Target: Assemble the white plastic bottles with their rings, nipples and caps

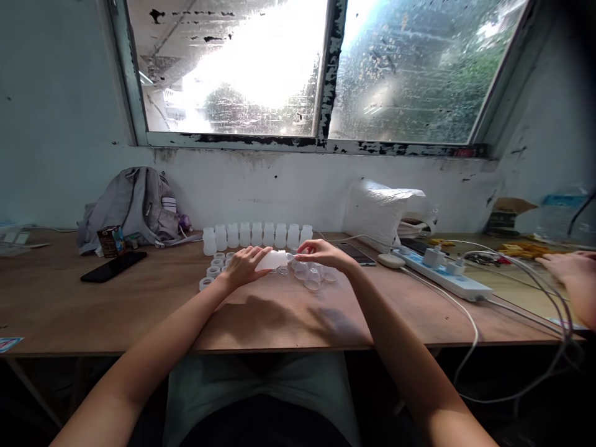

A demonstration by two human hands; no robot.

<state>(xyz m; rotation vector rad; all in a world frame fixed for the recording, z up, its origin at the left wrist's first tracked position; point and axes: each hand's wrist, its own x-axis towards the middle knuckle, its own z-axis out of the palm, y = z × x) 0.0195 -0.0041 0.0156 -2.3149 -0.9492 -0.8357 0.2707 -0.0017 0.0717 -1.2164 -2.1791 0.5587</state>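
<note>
My left hand (246, 267) is wrapped round a white translucent bottle (274, 260), tilted on its side with its mouth toward the right. At that mouth, my right hand (321, 251) pinches a small clear piece (291, 256). Behind my hands stands a row of several white bottles (257, 234). Several white rings (213, 272) lie beside my left wrist, partly hidden by my hand. Clear cups or caps (313, 278) are grouped on the table below my right hand.
A grey backpack (135, 208), small box (110, 241) and black phone (114, 267) lie on the left. To the right are a white bag (372, 214), another phone (356, 253), a power strip (447, 276) with cables and another person's hand (570, 276).
</note>
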